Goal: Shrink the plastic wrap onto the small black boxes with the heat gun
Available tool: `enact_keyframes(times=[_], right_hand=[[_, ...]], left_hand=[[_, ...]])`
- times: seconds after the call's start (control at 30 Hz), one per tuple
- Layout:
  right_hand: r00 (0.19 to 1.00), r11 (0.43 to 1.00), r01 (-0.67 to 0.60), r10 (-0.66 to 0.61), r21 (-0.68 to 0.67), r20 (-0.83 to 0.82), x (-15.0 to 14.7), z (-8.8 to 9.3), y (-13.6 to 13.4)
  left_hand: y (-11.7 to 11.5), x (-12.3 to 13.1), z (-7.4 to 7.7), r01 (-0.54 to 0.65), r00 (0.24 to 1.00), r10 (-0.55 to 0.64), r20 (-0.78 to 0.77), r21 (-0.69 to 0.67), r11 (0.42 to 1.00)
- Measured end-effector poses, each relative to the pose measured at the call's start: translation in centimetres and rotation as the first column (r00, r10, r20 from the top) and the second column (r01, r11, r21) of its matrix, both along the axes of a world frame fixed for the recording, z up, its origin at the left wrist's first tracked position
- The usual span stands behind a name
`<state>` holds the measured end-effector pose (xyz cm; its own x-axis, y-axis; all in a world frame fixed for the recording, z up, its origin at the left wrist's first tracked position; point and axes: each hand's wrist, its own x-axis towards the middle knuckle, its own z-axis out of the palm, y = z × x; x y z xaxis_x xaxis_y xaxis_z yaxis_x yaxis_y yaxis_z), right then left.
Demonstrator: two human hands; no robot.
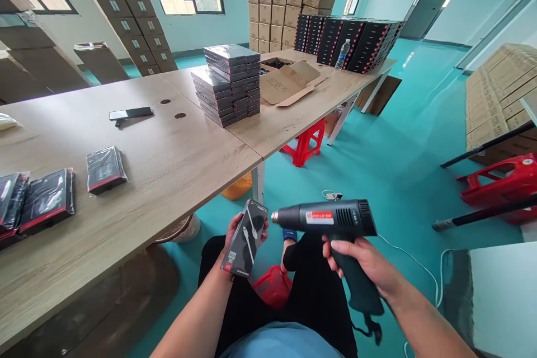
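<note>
My left hand [233, 230] is wrapped round a small black box [247, 238] with two white cable plugs pictured on its face, tilted above my lap. A black heat gun [331, 219] with a red and white label is gripped by the handle in my right hand [356, 260]. Its metal nozzle points left at the box's upper right edge, a small gap apart. On the table to the left lie film-wrapped black boxes: a single box [106, 170] and a group [47, 199] by the left edge.
A stack of flat dark boxes [230, 86] stands on the wooden table [168, 140]. Behind it are an opened carton [289, 84], black boxes [356, 42] and a water bottle [343, 55]. A phone [131, 114] lies leftward. A white cord [413, 268] trails across the floor.
</note>
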<state>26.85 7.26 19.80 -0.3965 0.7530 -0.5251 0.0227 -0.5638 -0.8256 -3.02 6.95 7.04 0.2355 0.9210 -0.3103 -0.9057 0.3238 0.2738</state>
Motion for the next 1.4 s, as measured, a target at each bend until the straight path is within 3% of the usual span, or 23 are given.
enact_keyframes(times=[0.07, 0.1, 0.2, 0.27, 0.3, 0.37, 0.47, 0.63, 0.73, 0.83, 0.97, 1.07, 1.13, 1.27, 1.4], right_hand=[[0.995, 0.996, 0.089, -0.090, -0.011, -0.052, -0.5, -0.2, 0.3], [0.995, 0.998, 0.062, -0.064, -0.027, -0.071, -0.6, -0.1, 0.3], [0.979, 0.979, -0.195, 0.190, -0.062, -0.074, 0.0, 0.7, -0.1], [0.956, 0.955, -0.294, 0.293, -0.051, -0.026, 0.7, 1.0, -0.4], [0.961, 0.960, -0.276, 0.277, -0.039, 0.012, 1.0, 1.0, -0.3], [0.989, 0.992, -0.128, 0.128, -0.005, 0.076, 1.2, 0.7, 0.1], [0.995, 0.995, 0.097, -0.098, 0.016, 0.009, 0.4, -0.1, 1.1], [0.967, 0.988, 0.141, -0.152, -0.066, -0.206, -0.7, 0.2, 1.3], [0.934, 0.959, 0.237, -0.269, -0.155, -0.234, -0.4, 0.6, 1.3], [0.924, 0.941, 0.253, -0.304, -0.224, -0.232, -0.2, 0.7, 1.4], [0.931, 0.956, 0.203, -0.255, -0.212, -0.260, -1.0, 0.6, 1.2], [0.951, 0.983, 0.147, -0.171, -0.110, -0.259, -1.9, 0.7, 1.2], [0.973, 0.993, 0.119, -0.121, -0.020, -0.196, -2.2, 0.9, 1.5], [0.989, 0.985, 0.144, -0.143, 0.099, -0.023, -2.3, 1.5, 1.9], [0.998, 0.994, -0.057, 0.059, 0.090, -0.023, -2.9, 2.2, 1.7]], left_hand=[[0.2, -0.2, 0.0, 0.027, 0.999, -0.028, -0.034, -0.035, 0.999], [0.3, -0.3, 0.0, 0.040, 0.998, -0.043, -0.050, -0.058, 0.998], [0.8, -0.5, 0.2, 0.072, 0.995, -0.077, -0.058, -0.094, 0.993], [0.9, -0.6, 0.5, 0.058, 0.997, -0.062, -0.049, -0.078, 0.995], [0.9, -0.7, 0.7, 0.039, 0.998, -0.042, -0.048, -0.067, 0.997], [0.8, -0.7, 1.1, 0.007, 0.999, -0.010, -0.052, -0.055, 0.998], [0.6, -0.7, 1.5, 0.028, 0.998, -0.030, -0.051, -0.046, 0.999], [0.7, -0.6, 2.6, 0.091, 0.993, -0.097, -0.068, -0.081, 0.993], [0.5, -0.6, 3.2, 0.085, 0.991, -0.092, -0.097, -0.073, 0.994], [0.4, -0.6, 3.2, 0.085, 0.987, -0.090, -0.132, -0.047, 0.995], [0.8, -0.4, 2.4, 0.087, 0.978, -0.100, -0.185, -0.076, 0.993], [1.0, -0.2, 2.1, 0.115, 0.968, -0.135, -0.211, -0.105, 0.988], [1.0, -0.1, 2.1, 0.121, 0.963, -0.143, -0.227, -0.109, 0.987], [0.7, -0.2, 2.4, 0.088, 0.959, -0.117, -0.259, -0.120, 0.989], [1.0, -0.1, 2.8, 0.040, 0.943, -0.117, -0.312, -0.243, 0.969]])
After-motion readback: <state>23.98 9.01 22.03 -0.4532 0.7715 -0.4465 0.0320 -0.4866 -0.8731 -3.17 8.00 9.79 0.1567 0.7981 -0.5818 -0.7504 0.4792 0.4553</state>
